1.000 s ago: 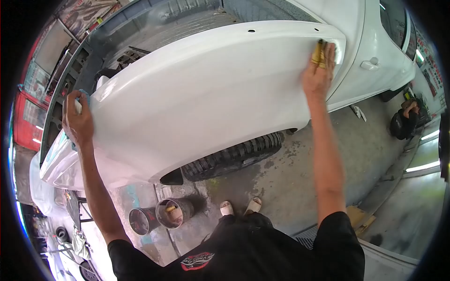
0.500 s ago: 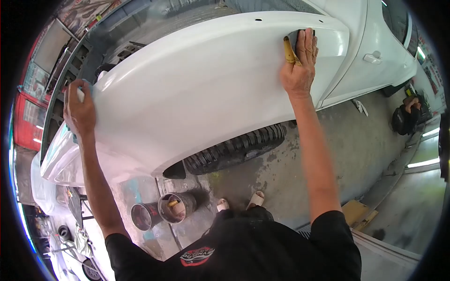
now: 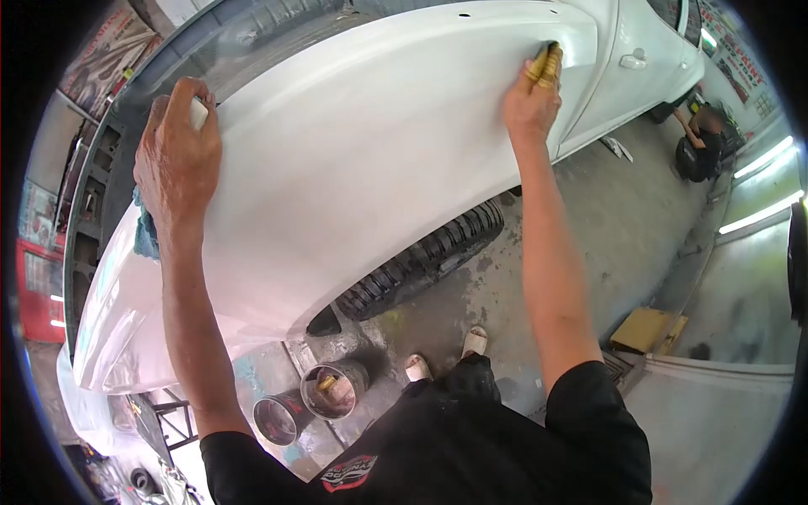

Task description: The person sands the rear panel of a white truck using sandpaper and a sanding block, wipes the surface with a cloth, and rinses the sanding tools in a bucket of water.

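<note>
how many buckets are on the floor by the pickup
2. One bucket stands left of the sandals; the other bucket stands just left of it, lower in the picture. The pickup truck could hide more.

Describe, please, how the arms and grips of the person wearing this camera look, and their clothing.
The left grip and the right grip are bare, with no gloves visible. The forearms are also bare, below short black sleeves. The black shirt carries a red and white emblem.
</note>
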{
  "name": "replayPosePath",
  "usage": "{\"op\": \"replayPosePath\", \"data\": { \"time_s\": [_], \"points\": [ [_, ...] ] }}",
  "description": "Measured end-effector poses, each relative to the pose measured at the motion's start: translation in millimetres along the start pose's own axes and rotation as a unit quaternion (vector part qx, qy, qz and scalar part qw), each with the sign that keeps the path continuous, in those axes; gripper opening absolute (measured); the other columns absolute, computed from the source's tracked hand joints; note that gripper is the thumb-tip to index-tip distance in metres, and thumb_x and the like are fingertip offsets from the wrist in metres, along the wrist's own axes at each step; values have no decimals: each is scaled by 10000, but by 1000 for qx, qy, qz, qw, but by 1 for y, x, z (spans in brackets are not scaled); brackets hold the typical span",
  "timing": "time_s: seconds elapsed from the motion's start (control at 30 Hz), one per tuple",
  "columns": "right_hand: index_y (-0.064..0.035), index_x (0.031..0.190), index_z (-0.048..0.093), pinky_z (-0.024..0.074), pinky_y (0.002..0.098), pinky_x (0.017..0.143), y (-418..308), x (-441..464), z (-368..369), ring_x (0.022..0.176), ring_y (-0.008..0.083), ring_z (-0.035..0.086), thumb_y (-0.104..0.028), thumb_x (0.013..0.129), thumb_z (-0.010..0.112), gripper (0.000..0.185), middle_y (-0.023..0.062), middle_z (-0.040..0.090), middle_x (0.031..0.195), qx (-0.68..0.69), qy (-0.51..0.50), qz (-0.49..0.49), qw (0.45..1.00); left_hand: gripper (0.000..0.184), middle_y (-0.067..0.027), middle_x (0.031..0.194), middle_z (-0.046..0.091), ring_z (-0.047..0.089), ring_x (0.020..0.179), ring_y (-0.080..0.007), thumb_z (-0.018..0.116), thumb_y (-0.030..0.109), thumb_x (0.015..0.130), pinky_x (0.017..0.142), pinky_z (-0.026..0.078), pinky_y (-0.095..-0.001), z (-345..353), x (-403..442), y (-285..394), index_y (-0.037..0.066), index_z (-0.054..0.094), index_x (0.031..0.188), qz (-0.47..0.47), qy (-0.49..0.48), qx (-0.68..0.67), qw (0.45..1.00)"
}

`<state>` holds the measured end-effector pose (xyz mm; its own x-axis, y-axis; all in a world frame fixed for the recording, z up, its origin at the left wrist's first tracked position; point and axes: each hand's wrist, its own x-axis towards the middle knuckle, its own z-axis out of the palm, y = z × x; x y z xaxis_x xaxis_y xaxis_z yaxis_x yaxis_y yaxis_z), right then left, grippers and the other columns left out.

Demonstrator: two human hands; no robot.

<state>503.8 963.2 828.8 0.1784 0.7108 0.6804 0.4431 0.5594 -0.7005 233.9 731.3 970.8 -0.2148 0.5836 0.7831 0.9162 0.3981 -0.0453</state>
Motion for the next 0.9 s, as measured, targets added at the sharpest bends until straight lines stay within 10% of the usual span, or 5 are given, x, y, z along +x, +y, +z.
{"op": "replayPosePath", "data": {
  "time_s": [0.27, 0.33, 0.5, 0.77, 0.9],
  "points": [
    [-52, 1560, 240, 129, 553, 1200, -73, -124, 19, 1503, 354, 197, -239, 967, 557, 699, 209, 188, 1622, -11, -142, -271, 952, 126, -81, 984, 657, 664, 911, -343, 611, 216, 931, 750, 521, -469, -9, -3, 8, 180, 605, 1051, -7, -9, 6, 1000],
    [-55, 1531, 322, 196, 493, 1203, 0, -53, 22, 1477, 353, 262, -250, 985, 541, 619, 225, 298, 1575, -108, 19, -270, 957, 126, -80, 979, 659, 667, 912, -339, 613, 217, 933, 748, 523, -463, -7, -2, 6, 176, 606, 1053, -15, -15, 4, 1000],
    [79, 1433, 386, 299, 497, 1155, 25, 21, 3, 1385, 448, 354, -204, 1011, 424, 510, 302, 394, 1482, -99, 23, -76, 992, 121, -77, 966, 661, 671, 914, -329, 617, 212, 931, 737, 525, -448, -6, -3, 5, 172, 611, 1045, -14, -17, 10, 1000],
    [-51, 1479, 419, 213, 512, 1200, -86, -103, 33, 1447, 341, 342, -108, 928, 459, 555, 166, 396, 1539, 126, -213, -373, 894, 92, -63, 952, 662, 675, 890, -309, 616, 206, 936, 723, 520, -448, -9, -1, 10, 168, 615, 1020, -7, -7, 17, 1000],
    [0, 1439, 448, 373, 408, 1135, 48, 42, 8, 1377, 361, 430, -168, 987, 513, 486, 201, 452, 1484, -21, 38, -273, 961, 79, -60, 941, 658, 672, 867, -298, 613, 211, 942, 716, 518, -445, -2, 1, 9, 170, 617, 1009, -29, -12, 19, 999]
  ]
}}
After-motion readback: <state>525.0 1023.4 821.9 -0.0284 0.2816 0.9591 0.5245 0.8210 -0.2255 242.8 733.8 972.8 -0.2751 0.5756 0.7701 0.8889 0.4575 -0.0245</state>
